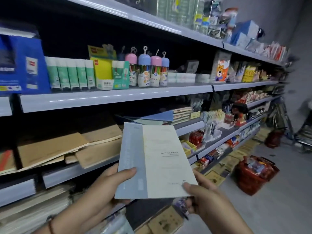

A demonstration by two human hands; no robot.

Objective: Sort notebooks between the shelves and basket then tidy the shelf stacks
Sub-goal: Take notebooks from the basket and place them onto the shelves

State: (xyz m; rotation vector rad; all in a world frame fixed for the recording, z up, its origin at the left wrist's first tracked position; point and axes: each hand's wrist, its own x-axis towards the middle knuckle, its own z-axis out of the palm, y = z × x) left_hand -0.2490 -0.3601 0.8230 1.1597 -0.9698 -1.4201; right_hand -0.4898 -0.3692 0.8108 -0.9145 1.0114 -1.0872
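I hold a grey-blue and cream notebook [155, 159] up in front of the shelves with both hands. My left hand [108, 188] grips its lower left edge, thumb on the cover. My right hand [202, 198] pinches the lower right corner, thumb on top. Behind it, on the middle shelf [79, 168], lie untidy stacks of brown kraft notebooks [55, 149] and a blue-grey notebook stack [152, 118]. A red basket [255, 174] filled with items stands on the floor to the right.
The upper shelf carries glue sticks [70, 73], pen jars [145, 71] and boxes. Lower shelves hold paper stacks [33, 210] and small stationery. A second red basket [273, 137] and a metal stand sit further down the aisle. Grey floor lies to the right.
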